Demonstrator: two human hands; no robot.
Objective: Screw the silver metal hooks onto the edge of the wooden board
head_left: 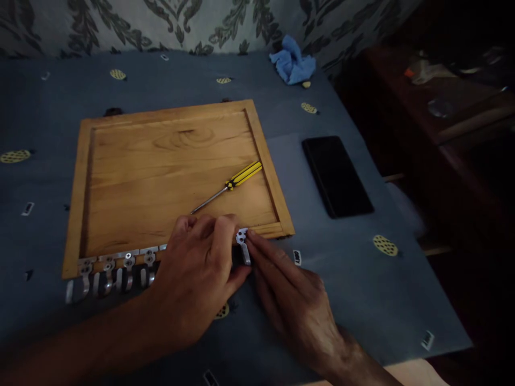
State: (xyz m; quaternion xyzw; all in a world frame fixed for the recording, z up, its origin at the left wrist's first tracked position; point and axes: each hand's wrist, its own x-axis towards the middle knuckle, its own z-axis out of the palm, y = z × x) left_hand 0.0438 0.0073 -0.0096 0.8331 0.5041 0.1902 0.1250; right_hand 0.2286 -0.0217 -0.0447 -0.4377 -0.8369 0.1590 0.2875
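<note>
A metal hook rail (128, 256) with several curved silver hooks lies along the near edge of a framed wooden board (169, 185). My left hand (197, 273) is closed over the rail, fingers bent at the board's edge, hiding its middle. Its thumb reaches the lower tip of the end hook (242, 244). From the other side my right hand (295, 303) presses its fingertips together against that same hook. Behind my left fingers, a yellow-and-black screwdriver (243, 176) rests on the board, its tip pointing toward me and left.
A black phone (338, 176) lies right of the board on the blue patterned tablecloth (346, 289). At the back right sits a crumpled blue cloth (293, 61). Past the table's right edge stands dark reddish furniture (454, 155) with small items on it. A patterned wall covering rises behind.
</note>
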